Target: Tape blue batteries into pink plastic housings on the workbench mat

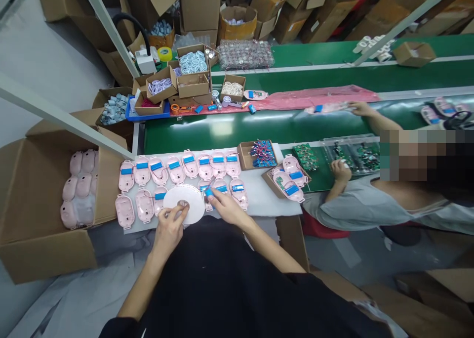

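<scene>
My left hand (171,228) is closed on a large white roll (193,207), with fingers hooked into its centre hole. At the roll's right edge, my right hand (225,205) pinches a blue battery (208,191). Behind and around both hands, pink plastic shells (174,168) lie in two rows on a white sheet (261,194). Most of the shells hold a blue battery with thin wires. At the front left, one pink shell (125,211) has no battery in it. The roll hides part of the front row.
On the left stands a carton (48,214) of pink shells. Beyond the rows are a small box (244,155) of wired blue batteries and the green conveyor (177,133). At right, a co-worker's hand (340,171) is beside circuit boards; the other hand (361,108) reaches over the conveyor.
</scene>
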A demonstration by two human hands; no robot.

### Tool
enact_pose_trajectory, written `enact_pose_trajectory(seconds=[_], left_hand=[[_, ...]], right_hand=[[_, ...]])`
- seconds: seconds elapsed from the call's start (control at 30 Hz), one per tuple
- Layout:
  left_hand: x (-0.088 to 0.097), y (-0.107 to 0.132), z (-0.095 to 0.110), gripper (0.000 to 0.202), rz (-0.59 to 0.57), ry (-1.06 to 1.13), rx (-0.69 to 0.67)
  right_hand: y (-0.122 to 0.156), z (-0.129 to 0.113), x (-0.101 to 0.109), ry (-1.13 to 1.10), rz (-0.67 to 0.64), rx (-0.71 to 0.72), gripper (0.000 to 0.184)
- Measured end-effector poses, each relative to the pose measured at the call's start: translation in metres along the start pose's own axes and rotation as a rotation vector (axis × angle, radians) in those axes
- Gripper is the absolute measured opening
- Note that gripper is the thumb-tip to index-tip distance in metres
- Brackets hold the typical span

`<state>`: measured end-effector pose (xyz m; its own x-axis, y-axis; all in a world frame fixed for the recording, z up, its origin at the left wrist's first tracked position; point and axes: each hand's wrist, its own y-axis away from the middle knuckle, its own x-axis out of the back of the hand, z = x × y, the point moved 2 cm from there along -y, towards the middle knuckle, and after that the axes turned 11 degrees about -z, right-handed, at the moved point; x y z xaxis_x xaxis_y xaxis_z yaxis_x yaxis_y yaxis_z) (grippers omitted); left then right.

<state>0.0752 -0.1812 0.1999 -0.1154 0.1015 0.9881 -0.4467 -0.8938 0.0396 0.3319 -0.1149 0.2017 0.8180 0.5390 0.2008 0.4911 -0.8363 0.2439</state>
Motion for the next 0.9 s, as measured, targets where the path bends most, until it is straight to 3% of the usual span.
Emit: enact_pose_trajectory(seconds=[0.13,0.2,0.3,0.4,0.47,0.53,0.63,0.7,0.8,0.9], left_hand=[[0.01,0.003,0.004,0.064,-0.052,-0.009,0.056],[0.013,0.01,0.005,0.064,-0.107,0.004,0.091],[0.013,0.028,0.005,0.066,-0.213,0.051,0.174],[0.005,0.061,-0.009,0.065,-0.331,0.104,0.186],[-0.001,0.094,-0.034,0.064,-0.363,0.148,0.204],[-0.005,0.138,-0.072,0.059,-0.296,0.165,0.339],[-0.007,0.209,-0.136,0.048,-0.087,0.127,0.627],[-0.01,0.25,-0.166,0.045,-0.007,0.107,0.727],[-0.018,0.289,-0.187,0.044,-0.011,0.12,0.746],[-0.027,0.31,-0.194,0.044,-0.028,0.159,0.728]], right_hand=[[-0.016,0.013,-0.026,-0.285,-0.063,0.008,0.052],[-0.02,0.018,-0.049,-0.518,0.001,0.011,0.059],[-0.031,0.026,-0.082,-0.811,0.157,-0.01,0.052],[-0.069,0.035,-0.099,-0.97,0.27,-0.007,0.046],[-0.111,0.044,-0.107,-0.941,0.357,0.035,0.046],[-0.155,0.052,-0.13,-0.785,0.328,0.03,0.05],[-0.206,0.06,-0.195,-0.385,-0.013,-0.078,0.058],[-0.226,0.06,-0.244,-0.044,-0.233,-0.116,0.061],[-0.249,0.055,-0.299,0.513,-0.455,-0.139,0.049],[-0.268,0.05,-0.321,0.886,-0.577,-0.155,0.034]])
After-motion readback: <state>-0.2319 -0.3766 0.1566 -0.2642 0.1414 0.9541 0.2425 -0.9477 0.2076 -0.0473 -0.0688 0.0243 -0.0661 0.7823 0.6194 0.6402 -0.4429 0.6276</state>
